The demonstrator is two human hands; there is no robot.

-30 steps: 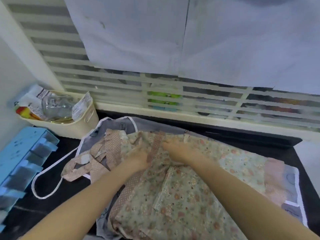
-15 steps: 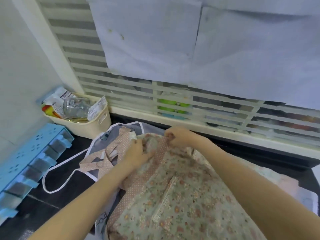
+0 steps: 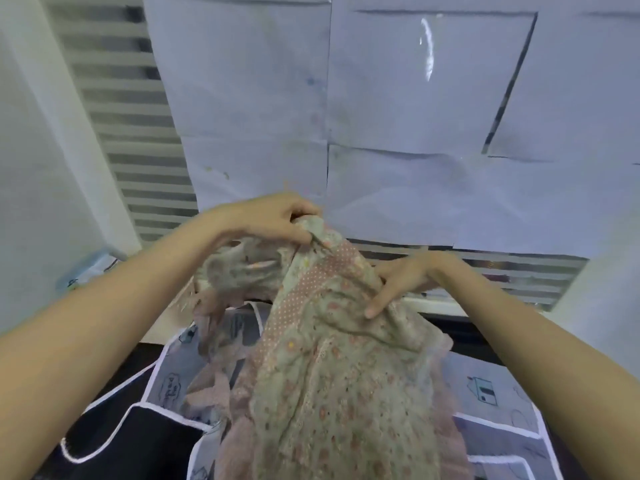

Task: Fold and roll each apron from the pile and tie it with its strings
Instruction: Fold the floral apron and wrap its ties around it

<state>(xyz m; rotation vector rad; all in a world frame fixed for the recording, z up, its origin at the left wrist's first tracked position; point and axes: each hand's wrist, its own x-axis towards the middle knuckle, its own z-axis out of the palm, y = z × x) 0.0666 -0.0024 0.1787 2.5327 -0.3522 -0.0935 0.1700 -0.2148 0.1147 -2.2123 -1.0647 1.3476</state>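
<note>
A green floral apron (image 3: 332, 382) with pink dotted trim hangs lifted above the table. My left hand (image 3: 273, 220) pinches its top edge and holds it high. My right hand (image 3: 398, 282) lies against the cloth a little lower on the right, fingers stretched down over a fold and thumb behind it. The apron's pink dotted strings (image 3: 207, 393) dangle at the left. Under it lies a grey apron (image 3: 491, 400) with white piping and printed drawings, flat on the dark table.
A white loop strap (image 3: 93, 441) of the grey apron trails over the dark tabletop (image 3: 145, 441) at the front left. Paper sheets (image 3: 398, 116) cover a slatted window behind. A white wall stands on the left.
Both hands have raised the floral apron off the pile, the left hand going highest. The camera has tilted up, so the basket and blue rack on the left have left the view.
</note>
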